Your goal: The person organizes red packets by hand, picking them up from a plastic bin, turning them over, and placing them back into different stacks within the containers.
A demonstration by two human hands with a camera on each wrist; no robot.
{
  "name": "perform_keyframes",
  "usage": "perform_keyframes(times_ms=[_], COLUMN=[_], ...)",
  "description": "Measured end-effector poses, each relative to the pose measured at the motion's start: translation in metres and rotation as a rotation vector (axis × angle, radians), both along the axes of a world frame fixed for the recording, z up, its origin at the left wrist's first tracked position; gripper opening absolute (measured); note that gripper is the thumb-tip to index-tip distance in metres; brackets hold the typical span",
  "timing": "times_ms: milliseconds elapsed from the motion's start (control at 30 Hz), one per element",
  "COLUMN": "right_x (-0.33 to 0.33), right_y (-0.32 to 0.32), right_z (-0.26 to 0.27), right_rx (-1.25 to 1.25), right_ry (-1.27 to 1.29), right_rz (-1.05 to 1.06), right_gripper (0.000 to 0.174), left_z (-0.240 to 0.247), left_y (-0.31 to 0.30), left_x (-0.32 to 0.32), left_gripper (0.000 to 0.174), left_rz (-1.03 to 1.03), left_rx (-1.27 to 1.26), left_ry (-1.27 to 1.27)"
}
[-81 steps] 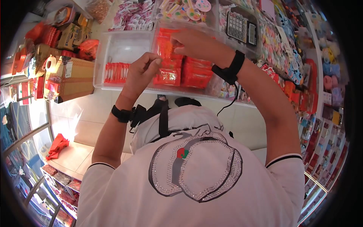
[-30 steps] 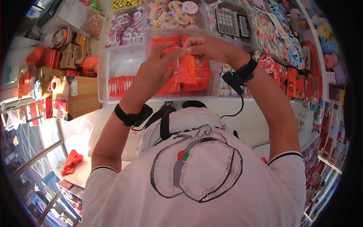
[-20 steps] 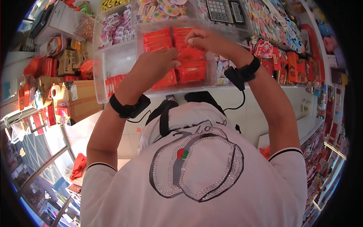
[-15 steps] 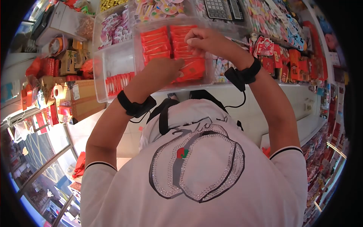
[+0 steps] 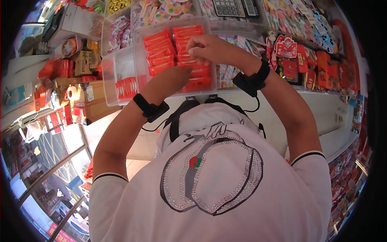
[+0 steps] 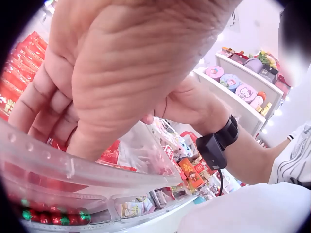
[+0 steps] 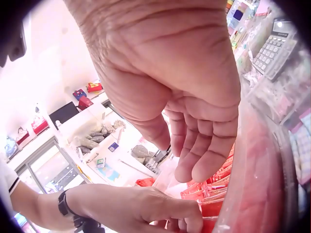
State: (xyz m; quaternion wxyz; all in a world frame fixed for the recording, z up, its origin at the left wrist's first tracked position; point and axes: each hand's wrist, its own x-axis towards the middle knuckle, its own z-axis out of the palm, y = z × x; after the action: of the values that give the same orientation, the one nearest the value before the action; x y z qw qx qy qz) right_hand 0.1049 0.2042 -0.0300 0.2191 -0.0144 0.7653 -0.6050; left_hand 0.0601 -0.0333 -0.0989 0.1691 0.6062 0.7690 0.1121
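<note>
A clear plastic bin (image 5: 140, 66) holds two rows of flat red packets (image 5: 159, 44), stacked overlapping. My left hand (image 5: 171, 82) reaches over the bin's front wall, fingers bent downward at the front packets. In the left wrist view its fingertips are partly hidden behind the bin wall. Above the right-hand row hovers my right hand (image 5: 207, 48), its fingers loosely bent. The right wrist view shows that hand's palm (image 7: 194, 97) with nothing held, close over the red packets (image 7: 218, 179).
Left of the bin, another compartment (image 5: 121, 66) has a short row of small red packets (image 5: 126, 87). A calculator (image 5: 235, 7) lies behind. Bins of wrapped sweets and red envelopes (image 5: 289, 68) stand to the right, a cardboard box (image 5: 98, 103) to the left.
A red packet held up between both hands one second ago has been let go over the right-hand row. My left hand has come down toward the front; the head view has shifted.
</note>
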Motion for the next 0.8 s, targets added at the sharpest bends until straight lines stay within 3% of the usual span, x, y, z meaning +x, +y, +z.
perform_keyframes(times_ms=[100,167,500,633,800], right_x=[-0.001,-0.001,-0.003,0.000,-0.003], right_y=[0.006,0.009,0.018,0.019,0.021], right_z=[-0.002,-0.001,-0.004,0.008,-0.015], right_rx=[-0.025,-0.034,-0.040,-0.009,-0.091], right_ry=[-0.007,-0.006,-0.012,-0.050,-0.017], right_rz=[0.015,0.020,0.040,0.026,0.045], right_gripper=[0.022,0.022,0.021,0.020,0.019], left_z=[0.038,0.045,0.042,0.047,0.043], left_y=[0.005,0.004,0.007,0.010,0.010], left_x=[0.011,0.015,0.017,0.025,0.032], left_gripper=[0.025,0.028,0.033,0.032,0.031], left_rz=[0.204,0.230,0.340,0.417,0.497], left_rx=[-0.115,-0.120,-0.170,-0.174,-0.133], left_ry=[-0.093,-0.057,0.058,-0.002,-0.082])
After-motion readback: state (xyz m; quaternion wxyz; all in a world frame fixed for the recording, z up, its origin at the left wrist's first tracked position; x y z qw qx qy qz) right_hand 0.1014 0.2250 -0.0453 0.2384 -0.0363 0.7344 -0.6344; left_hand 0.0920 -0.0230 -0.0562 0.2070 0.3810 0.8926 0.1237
